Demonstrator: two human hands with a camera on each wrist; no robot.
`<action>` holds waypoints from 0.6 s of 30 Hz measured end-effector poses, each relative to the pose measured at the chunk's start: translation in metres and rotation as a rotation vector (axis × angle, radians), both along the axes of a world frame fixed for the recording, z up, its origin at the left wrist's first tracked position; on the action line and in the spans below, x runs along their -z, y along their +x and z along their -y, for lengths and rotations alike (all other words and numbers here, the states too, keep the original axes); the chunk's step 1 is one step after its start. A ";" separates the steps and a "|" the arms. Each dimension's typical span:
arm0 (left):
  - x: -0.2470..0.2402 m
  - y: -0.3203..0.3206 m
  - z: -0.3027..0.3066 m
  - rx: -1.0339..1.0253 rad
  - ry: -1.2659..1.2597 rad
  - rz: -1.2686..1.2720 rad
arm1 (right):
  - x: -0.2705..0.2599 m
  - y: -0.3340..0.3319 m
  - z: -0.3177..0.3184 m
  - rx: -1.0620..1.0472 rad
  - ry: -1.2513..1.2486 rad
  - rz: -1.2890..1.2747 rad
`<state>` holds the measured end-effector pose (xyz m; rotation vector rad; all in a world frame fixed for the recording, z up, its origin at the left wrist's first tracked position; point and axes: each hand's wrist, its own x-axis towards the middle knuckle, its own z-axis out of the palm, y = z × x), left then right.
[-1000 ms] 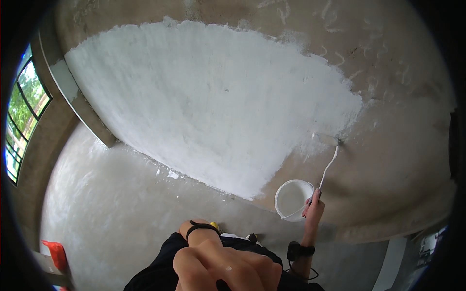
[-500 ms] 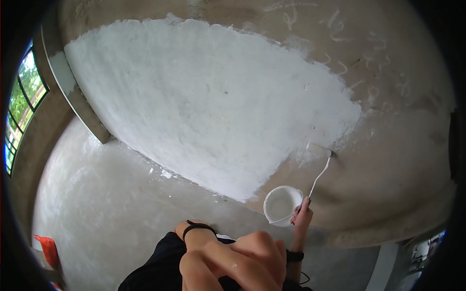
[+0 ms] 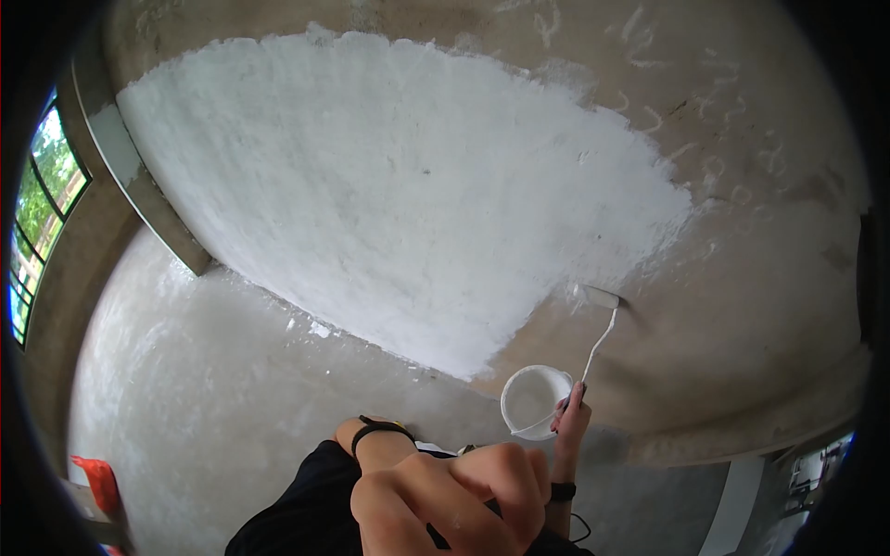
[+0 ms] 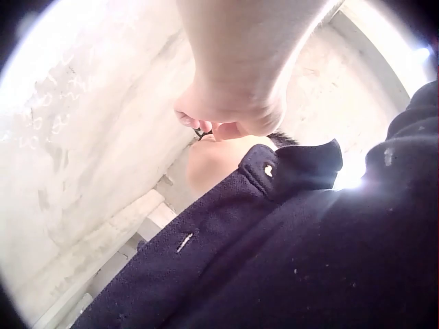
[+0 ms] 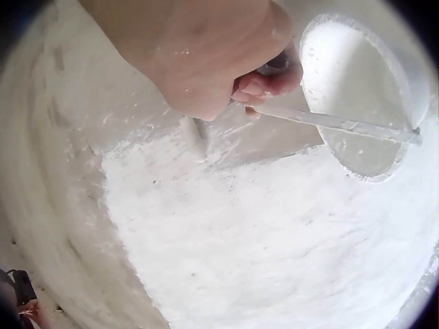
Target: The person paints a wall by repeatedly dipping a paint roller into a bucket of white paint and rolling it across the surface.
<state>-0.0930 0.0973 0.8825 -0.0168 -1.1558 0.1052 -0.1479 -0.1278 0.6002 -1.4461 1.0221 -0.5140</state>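
My right hand (image 3: 571,422) grips the dark handle of a paint roller (image 3: 596,296), whose white sleeve lies against the wall at the lower edge of the white patch. Just left of this hand is a white bucket (image 3: 512,385) of pale paint; its white bail (image 5: 336,122) runs up to my right hand's fingers (image 5: 267,86). Close before the head camera, my left hand (image 3: 454,500) is bent at the knuckles. The left wrist view shows the left fingers (image 4: 206,125) curled inward near dark cloth (image 4: 274,247); whether they hold anything is hidden.
A large white painted area (image 3: 399,185) covers much of the brown-grey wall (image 3: 742,306). A pillar (image 3: 153,199) stands left, beside a window (image 3: 46,199). White spots (image 3: 320,329) mark the grey floor (image 3: 204,371). An orange-red thing (image 3: 100,482) lies lower left.
The roller has moved down and left along the wall. My right hand and the bucket have shifted down and left together. The left hand has shifted slightly right.
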 end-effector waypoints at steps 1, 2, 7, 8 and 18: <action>-0.002 0.002 -0.001 0.005 0.000 -0.001 | 0.001 0.000 0.000 -0.001 0.004 -0.004; -0.005 0.003 -0.002 0.010 0.001 -0.002 | 0.002 -0.001 0.000 0.004 0.008 -0.016; -0.011 0.004 -0.024 0.080 0.238 -0.107 | -0.001 -0.004 -0.004 0.039 0.057 -0.039; -0.009 0.006 -0.028 0.090 0.274 -0.145 | 0.004 -0.005 -0.002 0.045 0.051 -0.050; 0.086 0.106 -0.040 -0.374 0.894 -0.032 | 0.002 -0.022 -0.018 0.150 0.050 -0.099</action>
